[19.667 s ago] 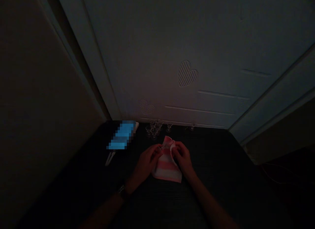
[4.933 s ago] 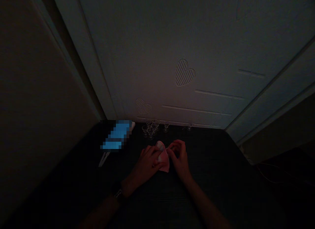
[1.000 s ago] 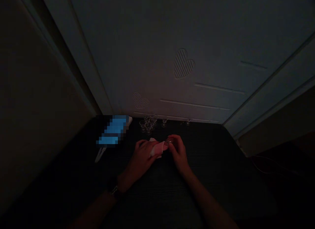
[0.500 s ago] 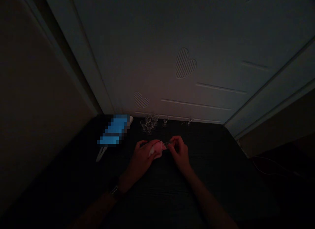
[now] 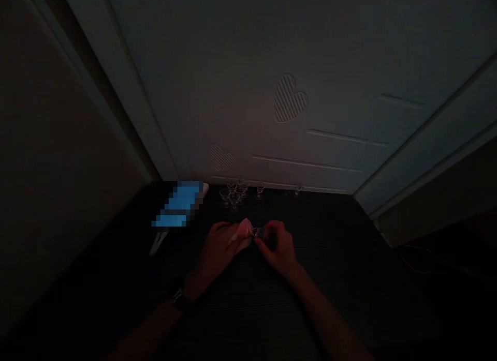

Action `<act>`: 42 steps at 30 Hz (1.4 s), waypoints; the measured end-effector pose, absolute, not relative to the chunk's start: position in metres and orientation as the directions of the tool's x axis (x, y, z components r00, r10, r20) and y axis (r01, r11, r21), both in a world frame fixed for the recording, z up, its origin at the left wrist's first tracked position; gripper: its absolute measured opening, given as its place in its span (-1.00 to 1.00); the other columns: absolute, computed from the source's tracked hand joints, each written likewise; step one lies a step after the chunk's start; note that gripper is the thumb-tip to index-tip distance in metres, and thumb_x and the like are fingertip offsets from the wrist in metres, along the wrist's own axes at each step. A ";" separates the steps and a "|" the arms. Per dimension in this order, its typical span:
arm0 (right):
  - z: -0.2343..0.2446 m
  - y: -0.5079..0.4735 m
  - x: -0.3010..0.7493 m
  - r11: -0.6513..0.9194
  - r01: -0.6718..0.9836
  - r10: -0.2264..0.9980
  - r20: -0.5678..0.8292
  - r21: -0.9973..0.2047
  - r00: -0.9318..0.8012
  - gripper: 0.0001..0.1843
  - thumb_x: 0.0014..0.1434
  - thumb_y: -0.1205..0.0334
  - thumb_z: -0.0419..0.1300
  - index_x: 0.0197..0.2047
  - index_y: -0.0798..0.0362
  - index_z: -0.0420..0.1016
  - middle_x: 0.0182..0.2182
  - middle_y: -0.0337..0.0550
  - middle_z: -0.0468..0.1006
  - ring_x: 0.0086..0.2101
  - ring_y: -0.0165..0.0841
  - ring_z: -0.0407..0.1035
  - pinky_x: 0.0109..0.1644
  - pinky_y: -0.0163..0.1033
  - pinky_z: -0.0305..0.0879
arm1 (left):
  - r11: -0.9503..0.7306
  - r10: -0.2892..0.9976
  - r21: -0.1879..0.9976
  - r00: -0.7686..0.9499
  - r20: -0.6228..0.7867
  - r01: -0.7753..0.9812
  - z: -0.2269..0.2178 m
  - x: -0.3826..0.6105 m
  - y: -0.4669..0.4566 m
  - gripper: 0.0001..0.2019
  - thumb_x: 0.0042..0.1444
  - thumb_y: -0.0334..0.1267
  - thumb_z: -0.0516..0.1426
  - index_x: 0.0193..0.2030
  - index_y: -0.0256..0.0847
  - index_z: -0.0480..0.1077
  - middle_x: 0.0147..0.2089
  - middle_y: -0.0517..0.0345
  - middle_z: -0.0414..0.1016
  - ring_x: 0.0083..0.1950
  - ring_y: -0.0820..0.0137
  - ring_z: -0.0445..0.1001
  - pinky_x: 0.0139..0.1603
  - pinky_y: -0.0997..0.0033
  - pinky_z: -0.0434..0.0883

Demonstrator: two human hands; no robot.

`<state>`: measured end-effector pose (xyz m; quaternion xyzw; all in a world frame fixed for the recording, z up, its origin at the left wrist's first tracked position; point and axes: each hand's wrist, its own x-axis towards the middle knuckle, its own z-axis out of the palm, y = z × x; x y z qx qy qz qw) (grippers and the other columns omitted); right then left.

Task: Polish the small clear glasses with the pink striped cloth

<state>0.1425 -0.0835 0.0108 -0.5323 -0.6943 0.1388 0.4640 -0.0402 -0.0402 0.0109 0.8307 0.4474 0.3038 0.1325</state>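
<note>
The head view is very dim. My left hand [image 5: 216, 248], with a dark band at its wrist, is closed around a crumpled pink and white cloth [image 5: 244, 228]. Facing it, my right hand [image 5: 281, 247] pinches a small clear glass [image 5: 257, 231] between thumb and fingers. One end of this glass points left and meets the cloth; the rest is covered by my fingers. Beyond my hands, several small stemmed glasses [image 5: 234, 199] stand in a cluster. Another stemmed glass [image 5: 260, 190] stands just to their right.
A lit, blurred-out screen [image 5: 178, 203] on a white stand lies at the left of the dark table [image 5: 248, 319]. Farther right, a small glass [image 5: 297, 191] sits near the back edge. Behind the table rises a pale panel [image 5: 217, 92] with embossed hearts.
The glass in my right hand has moved slightly left, and its end shows more clearly at the cloth. My left hand has shifted a little left, and the cloth has changed shape.
</note>
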 end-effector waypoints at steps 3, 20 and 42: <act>0.013 -0.084 0.144 0.396 0.625 0.866 0.500 -0.673 -0.011 -0.70 0.05 0.13 0.16 -0.18 0.03 0.18 -0.48 -0.29 0.33 -0.50 -0.46 0.26 -0.42 -0.34 0.22 | -0.579 0.811 0.469 0.414 0.413 0.666 0.011 -0.040 -0.040 -0.78 0.14 -0.20 -0.02 -0.18 -0.17 0.40 -0.20 0.10 0.50 -0.13 0.30 0.39 -0.07 0.27 0.31; 0.014 -0.085 0.138 0.490 0.639 0.834 0.532 -0.592 -0.146 -0.58 0.08 0.13 0.15 -0.01 0.04 0.19 -0.30 -0.13 0.41 -0.32 -0.36 0.35 -0.25 -0.25 0.32 | -0.748 0.663 0.436 0.532 0.526 0.501 0.014 -0.039 -0.044 -0.79 0.12 -0.34 0.01 -0.11 -0.18 0.36 -0.04 0.06 0.37 0.06 0.29 0.25 0.13 0.14 0.16; 0.020 -0.078 0.135 0.488 0.747 0.864 0.369 -0.451 -0.342 -0.78 0.18 0.16 0.06 -0.11 0.03 0.33 -0.11 -0.10 0.36 -0.14 -0.33 0.28 -0.07 -0.19 0.24 | -0.322 0.895 0.936 0.368 0.251 0.145 0.015 -0.033 -0.040 -0.67 0.06 -0.21 0.10 -0.01 -0.18 0.30 -0.01 0.04 0.42 0.01 0.31 0.39 0.05 0.26 0.32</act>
